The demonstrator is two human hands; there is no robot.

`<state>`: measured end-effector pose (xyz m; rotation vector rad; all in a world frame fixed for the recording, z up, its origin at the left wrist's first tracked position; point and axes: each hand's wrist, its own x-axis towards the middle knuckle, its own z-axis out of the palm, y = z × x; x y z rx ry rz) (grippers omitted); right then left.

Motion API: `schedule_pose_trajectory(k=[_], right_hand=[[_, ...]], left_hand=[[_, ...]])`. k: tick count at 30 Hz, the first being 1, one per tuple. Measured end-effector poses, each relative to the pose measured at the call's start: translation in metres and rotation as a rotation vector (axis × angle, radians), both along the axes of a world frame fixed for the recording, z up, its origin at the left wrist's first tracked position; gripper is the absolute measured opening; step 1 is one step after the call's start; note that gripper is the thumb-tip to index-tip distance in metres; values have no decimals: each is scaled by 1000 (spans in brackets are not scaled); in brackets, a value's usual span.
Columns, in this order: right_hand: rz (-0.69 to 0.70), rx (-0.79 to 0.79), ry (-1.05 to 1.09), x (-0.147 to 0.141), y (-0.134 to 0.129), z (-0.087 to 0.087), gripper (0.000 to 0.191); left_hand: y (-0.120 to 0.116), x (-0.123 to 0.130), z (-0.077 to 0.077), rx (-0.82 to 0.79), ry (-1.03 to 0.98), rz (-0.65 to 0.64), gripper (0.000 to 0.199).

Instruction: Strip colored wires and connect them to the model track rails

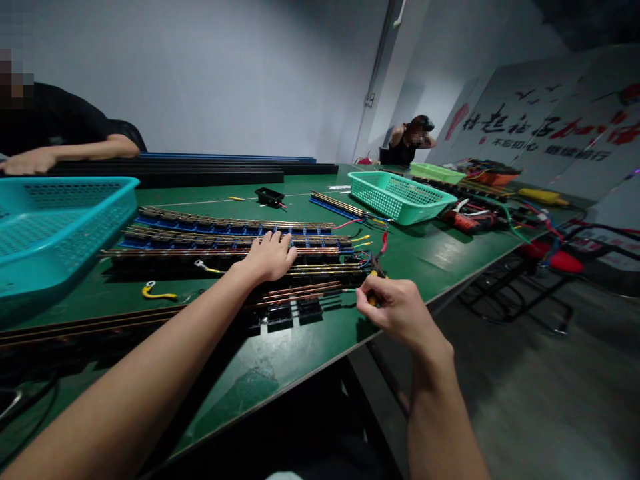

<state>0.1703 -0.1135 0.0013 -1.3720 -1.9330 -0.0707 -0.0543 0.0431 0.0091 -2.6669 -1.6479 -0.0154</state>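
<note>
My left hand (271,257) lies with its fingers spread on a row of long rail strips (225,240) with copper-coloured bars on blue and black bases. At the right ends of the strips, my right hand (393,303) is closed around the yellow handles of a small pair of pliers (376,270), whose dark jaws point up and away. A red-sleeved wire (384,243) runs close to the jaws. Short yellow-tipped wires (363,241) stick out of the strip ends. Nearer to me lies a black-based strip with copper bars (310,291), its ends beside my right hand.
A blue basket (65,247) stands at the left, a green basket (400,200) beyond the strips. A small black tray (270,197) and a yellow lug wire (160,293) lie on the table (300,360). Red-handled tools (467,219) are at the right. Two people sit behind.
</note>
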Motion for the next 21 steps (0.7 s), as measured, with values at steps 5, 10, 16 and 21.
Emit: schedule_pose_trajectory(k=[5, 10, 16, 21], right_hand=[[-70, 13, 192, -1, -2, -4, 20], [-198, 86, 615, -4, 2, -8, 17], [-236, 177, 1268, -3, 8, -3, 33], [-215, 210, 1355, -4, 7, 0, 33]], left_hand=[[-1, 0, 1, 12, -7, -5, 66], [0, -1, 1, 15, -10, -10, 66], [0, -1, 0, 16, -10, -7, 67], [-1, 0, 1, 7, -8, -4, 66]])
